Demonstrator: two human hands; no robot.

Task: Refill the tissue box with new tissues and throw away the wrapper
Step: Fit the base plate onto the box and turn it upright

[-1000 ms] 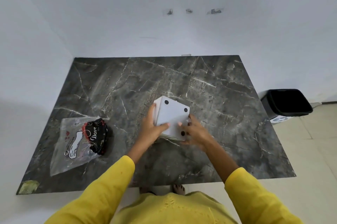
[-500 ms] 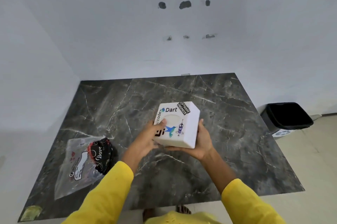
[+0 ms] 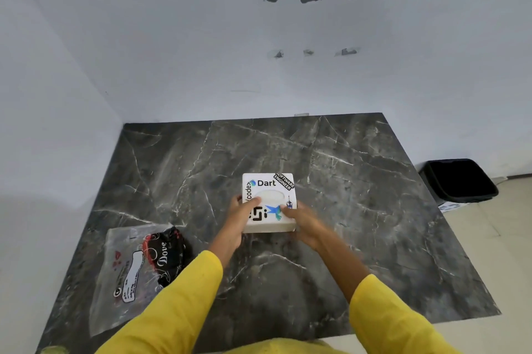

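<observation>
A white square tissue box [image 3: 269, 191] with stickers on its top sits upright at the middle of the dark marble table [image 3: 359, 209], its oval opening facing up. My left hand [image 3: 240, 217] grips the box's near left side, thumb on the top. My right hand [image 3: 302, 217] holds its near right side. A clear plastic wrapper [image 3: 123, 276] with a black and red printed part lies flat at the table's near left, apart from both hands.
A black waste bin [image 3: 459, 181] stands on the tiled floor beyond the table's right edge. White walls close off the table's far and left sides. My yellow sleeves cover the table's near edge.
The box was turned over from bottom-up to stickered top-up, lifted off the table on the way, and now rests on the table with both hands still on it.
</observation>
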